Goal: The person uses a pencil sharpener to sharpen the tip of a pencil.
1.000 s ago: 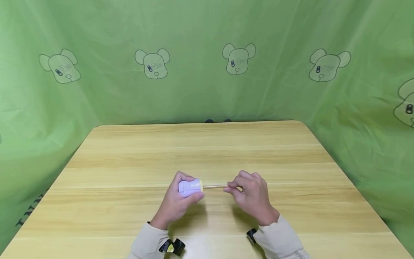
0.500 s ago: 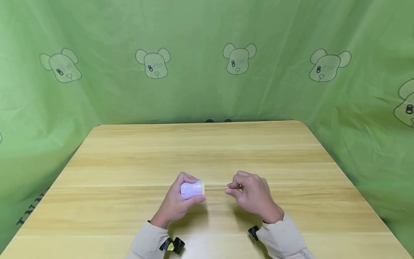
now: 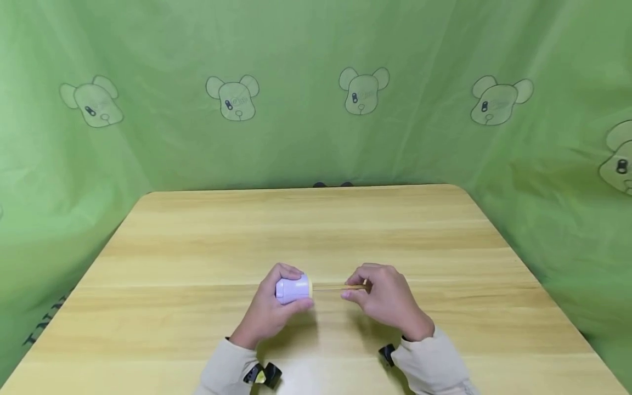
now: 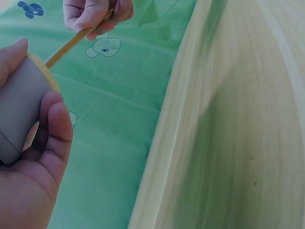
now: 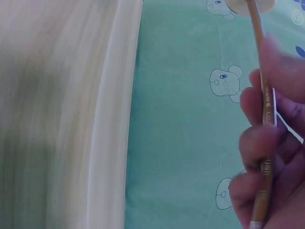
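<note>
My left hand [image 3: 264, 315] holds a lavender pencil sharpener [image 3: 293, 288] with a yellow rim, thumb and fingers curled around its sides. It lies sideways above the table, its yellow end facing right. A slim yellow-brown pencil [image 3: 329, 287] runs level from that end to my right hand [image 3: 387, 296], which pinches it between thumb and fingers. In the right wrist view, printed marks show on the pencil [image 5: 268, 105], and its far end meets the pale round face of the sharpener [image 5: 262, 5]. The inserted tip is hidden.
A light wood-grain table [image 3: 197, 236] spreads beneath both hands. Green cloth [image 3: 296, 142] printed with bear heads hangs behind it and along the sides. Small black devices sit at the left cuff [image 3: 263, 375] and right cuff [image 3: 387, 355].
Both hands have shifted slightly to the right, the sharpener with the left one. The pencil's visible side has changed tone as the right fingers altered their position on it.
</note>
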A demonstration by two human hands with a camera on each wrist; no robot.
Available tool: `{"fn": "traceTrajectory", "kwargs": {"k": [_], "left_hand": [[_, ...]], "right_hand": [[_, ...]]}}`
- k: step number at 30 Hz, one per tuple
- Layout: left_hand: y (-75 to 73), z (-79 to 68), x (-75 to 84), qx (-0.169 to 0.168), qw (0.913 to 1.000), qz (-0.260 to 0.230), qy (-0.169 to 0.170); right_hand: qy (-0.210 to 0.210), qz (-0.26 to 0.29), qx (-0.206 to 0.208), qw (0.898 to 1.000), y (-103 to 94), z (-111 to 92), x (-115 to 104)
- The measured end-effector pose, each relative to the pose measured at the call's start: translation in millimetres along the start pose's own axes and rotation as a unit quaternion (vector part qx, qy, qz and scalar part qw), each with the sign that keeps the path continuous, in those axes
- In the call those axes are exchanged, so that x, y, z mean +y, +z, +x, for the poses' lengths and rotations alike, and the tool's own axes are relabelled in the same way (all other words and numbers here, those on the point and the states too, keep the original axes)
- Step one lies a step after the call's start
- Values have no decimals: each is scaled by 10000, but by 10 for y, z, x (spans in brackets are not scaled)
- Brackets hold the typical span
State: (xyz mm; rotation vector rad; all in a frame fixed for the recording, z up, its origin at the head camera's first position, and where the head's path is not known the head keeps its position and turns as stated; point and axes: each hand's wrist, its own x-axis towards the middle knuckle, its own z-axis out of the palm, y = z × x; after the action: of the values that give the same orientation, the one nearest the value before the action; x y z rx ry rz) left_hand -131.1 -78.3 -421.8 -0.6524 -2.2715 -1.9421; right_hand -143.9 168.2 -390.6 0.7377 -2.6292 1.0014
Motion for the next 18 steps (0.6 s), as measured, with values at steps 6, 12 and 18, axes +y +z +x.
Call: {"fn": "traceTrajectory", "kwargs": {"k": [6, 12, 18], "left_hand": [[7, 26, 29, 372, 9986, -154, -347], [51, 43, 62, 623, 9957, -253, -638], [31, 23, 134, 627, 9919, -602, -930]], "right_hand": [[-325, -367, 963, 9942, 123, 19, 20], [-674, -516, 2140, 9731, 244, 35, 37], [-1606, -571, 3051, 9369, 322, 55, 43]]}}
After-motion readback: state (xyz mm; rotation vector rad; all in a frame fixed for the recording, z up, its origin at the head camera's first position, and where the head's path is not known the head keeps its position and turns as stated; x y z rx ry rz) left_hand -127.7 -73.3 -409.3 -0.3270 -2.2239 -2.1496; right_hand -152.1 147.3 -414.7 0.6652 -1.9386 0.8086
